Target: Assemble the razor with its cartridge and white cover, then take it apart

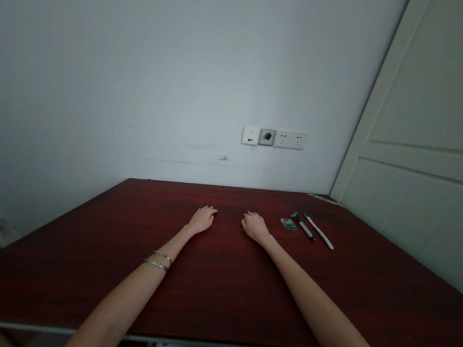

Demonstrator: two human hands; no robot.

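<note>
My left hand (202,219) lies palm down on the dark red tabletop (217,285), its fingers stretched out and nothing in them. Two silvery bracelets circle that forearm. A short gap to the right, my right hand (253,225) rests palm down as well, fingers loosely spread and empty. Nearest to it is a small clear packet (288,224) with bluish-green pieces inside. Beside the packet lies a razor (305,229) with a dark head and a grey and black handle. Farther right is a slim white stick-like item (320,232), dark at its far tip.
Behind the table stands a white wall with a row of sockets (290,140) and a switch plate (250,135). A pale panelled door (429,160) borders the right side. At the back right corner lies a thin light strip (326,199).
</note>
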